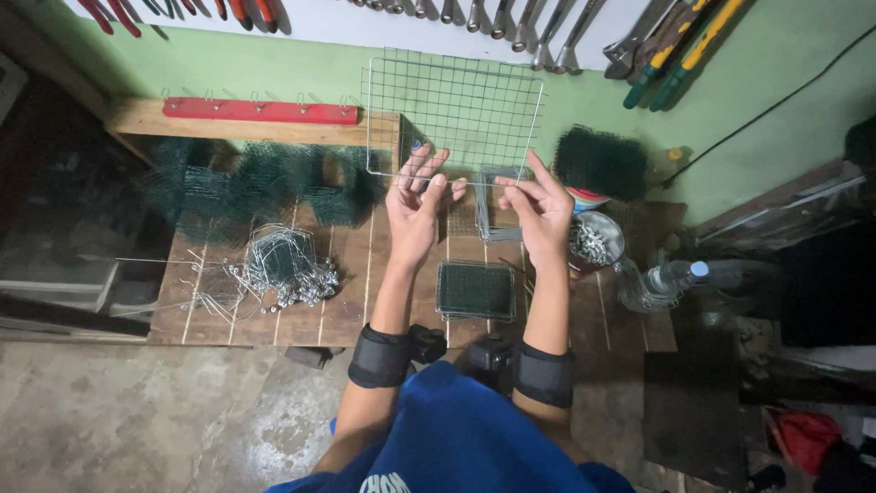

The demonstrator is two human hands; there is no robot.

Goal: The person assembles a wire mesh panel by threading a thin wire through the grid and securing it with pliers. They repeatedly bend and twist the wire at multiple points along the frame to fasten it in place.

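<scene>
Head view: both hands, left [412, 212] and right [540, 215], pinch the upright wire mesh panel [453, 114] by its lower edge with loosely curled fingers, so it could tip or slip onto the worktop [347, 301].

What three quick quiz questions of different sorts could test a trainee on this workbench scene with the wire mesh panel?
1. True or false: both hands grip the wire mesh panel along its bottom edge.
2. Which lies nearest below the hands? A) green mesh stack B) red hook rail C) clear plastic bottle
3. Fill in: the round metal tin of small fasteners sits beside the ____ hand.

Key:
1. True: the left hand and right hand both hold it upright.
2. A
3. right
</scene>
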